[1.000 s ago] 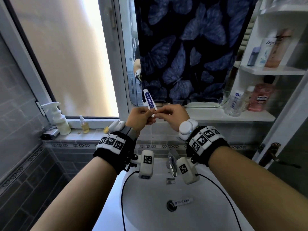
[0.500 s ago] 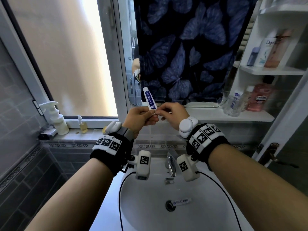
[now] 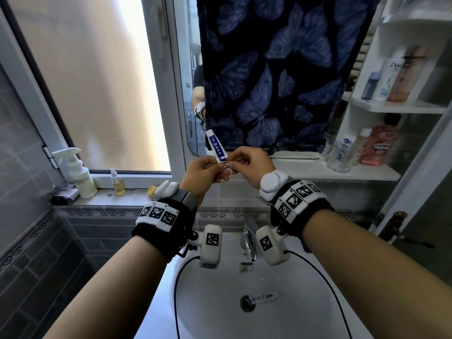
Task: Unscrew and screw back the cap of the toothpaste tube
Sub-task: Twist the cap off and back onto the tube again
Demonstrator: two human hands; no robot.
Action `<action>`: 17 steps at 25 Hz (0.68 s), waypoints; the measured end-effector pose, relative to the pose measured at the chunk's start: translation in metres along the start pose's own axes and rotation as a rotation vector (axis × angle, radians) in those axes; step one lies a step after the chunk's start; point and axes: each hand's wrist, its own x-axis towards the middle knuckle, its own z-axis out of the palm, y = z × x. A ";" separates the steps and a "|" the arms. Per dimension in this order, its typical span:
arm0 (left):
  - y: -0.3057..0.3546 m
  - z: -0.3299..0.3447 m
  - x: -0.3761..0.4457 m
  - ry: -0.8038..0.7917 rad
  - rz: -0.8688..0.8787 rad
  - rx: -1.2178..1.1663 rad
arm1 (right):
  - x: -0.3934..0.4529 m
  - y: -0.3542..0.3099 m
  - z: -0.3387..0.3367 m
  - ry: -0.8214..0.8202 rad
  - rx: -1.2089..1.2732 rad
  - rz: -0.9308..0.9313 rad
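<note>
Above sink (image 3: pixel 318 302), both hands (image 3: pixel 204 173) (image 3: pixel 252 162) pinch toothpaste tube (image 3: pixel 216 148).

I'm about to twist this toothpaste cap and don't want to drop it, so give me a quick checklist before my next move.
1. Left hand grips the toothpaste tube near its lower end: ok.
2. Right hand pinches at the cap end: ok.
3. Cap itself visible, on or off: cannot tell, the fingers hide it.
4. Tube tilted upward, clear of the mirror: ok.
5. Sink below to catch a dropped cap: ok, but the drain looks open and a second small tube lies beside it.
</note>
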 end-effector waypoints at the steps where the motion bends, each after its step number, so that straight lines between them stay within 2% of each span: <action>1: 0.001 0.001 0.001 -0.014 -0.034 -0.028 | -0.001 0.001 -0.002 -0.017 0.000 -0.003; 4: 0.005 -0.001 0.002 -0.051 -0.097 -0.091 | -0.004 0.004 -0.006 -0.051 -0.013 -0.018; 8: 0.006 -0.003 0.000 -0.057 -0.072 -0.077 | -0.005 0.005 -0.003 -0.029 -0.089 -0.057; 11: 0.003 -0.003 -0.002 -0.076 -0.006 -0.012 | -0.001 0.004 -0.003 -0.021 -0.124 -0.039; 17: -0.005 0.001 0.001 -0.017 0.212 0.173 | 0.001 0.004 0.000 -0.024 0.067 0.086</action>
